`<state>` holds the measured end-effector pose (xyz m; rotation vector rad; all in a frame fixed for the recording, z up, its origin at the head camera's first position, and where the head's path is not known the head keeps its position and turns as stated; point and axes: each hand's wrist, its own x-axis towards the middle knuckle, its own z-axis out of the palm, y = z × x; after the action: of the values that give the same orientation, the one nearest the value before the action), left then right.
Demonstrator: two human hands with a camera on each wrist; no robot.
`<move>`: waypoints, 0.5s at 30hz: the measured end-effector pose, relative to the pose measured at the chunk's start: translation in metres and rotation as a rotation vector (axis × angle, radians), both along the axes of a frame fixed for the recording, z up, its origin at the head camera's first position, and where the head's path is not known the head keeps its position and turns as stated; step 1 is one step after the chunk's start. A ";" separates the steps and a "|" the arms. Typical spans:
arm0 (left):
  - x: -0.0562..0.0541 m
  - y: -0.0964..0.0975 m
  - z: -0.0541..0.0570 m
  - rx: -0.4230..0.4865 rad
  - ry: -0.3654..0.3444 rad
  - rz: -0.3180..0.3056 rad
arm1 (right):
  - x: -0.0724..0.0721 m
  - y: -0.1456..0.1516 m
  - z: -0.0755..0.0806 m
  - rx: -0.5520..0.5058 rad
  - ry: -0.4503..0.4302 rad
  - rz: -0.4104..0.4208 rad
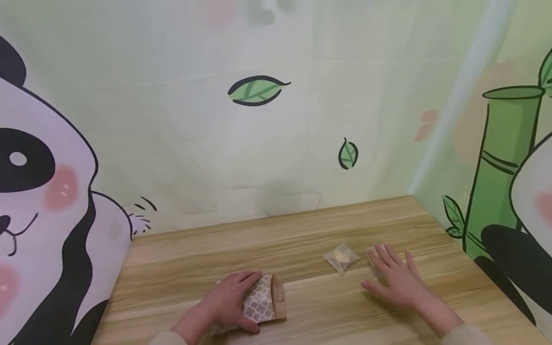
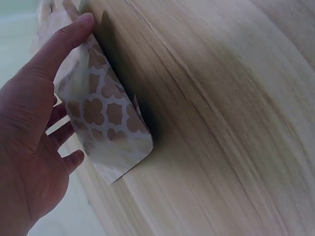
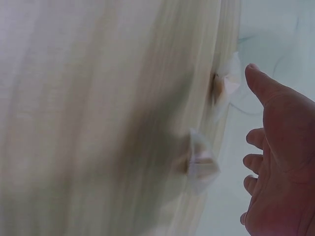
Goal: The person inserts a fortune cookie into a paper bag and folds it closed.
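My left hand (image 1: 226, 299) grips a small paper box (image 1: 259, 301) lying on its side on the table, thumb on the near side and fingers over the far side. White quatrefoil lattice covers its brown sides, and its right end stands open, showing plain brown card. In the left wrist view, the box (image 2: 106, 110) tapers between thumb and fingers. My right hand (image 1: 398, 280) is spread, palm down, above a clear packet (image 1: 370, 254) it partly hides. Left of that lies another clear packet (image 1: 342, 256) with something round and pale yellow inside. The right wrist view is blurred.
The wood-grain table (image 1: 319, 306) meets a cloth backdrop (image 1: 181, 120) printed with pandas, leaves and bamboo along its back and sides. Bare tabletop lies between the box and the packets.
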<state>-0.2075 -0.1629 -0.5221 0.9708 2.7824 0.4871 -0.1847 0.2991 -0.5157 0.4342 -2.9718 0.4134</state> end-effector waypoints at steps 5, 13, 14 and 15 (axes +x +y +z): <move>0.003 0.003 -0.003 0.070 -0.012 0.006 | -0.011 -0.008 0.011 0.008 -0.001 0.024; 0.013 0.008 -0.010 0.199 -0.012 0.065 | -0.040 -0.017 0.016 0.035 0.017 0.081; 0.014 0.008 -0.010 0.208 -0.015 0.067 | -0.044 -0.018 0.016 0.033 0.018 0.093; 0.015 0.008 -0.011 0.210 -0.015 0.067 | -0.047 -0.019 0.017 0.031 0.020 0.104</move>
<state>-0.1926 -0.1545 -0.5328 0.9108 2.7998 0.8070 -0.2320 0.2803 -0.4988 0.5940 -2.9489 0.3712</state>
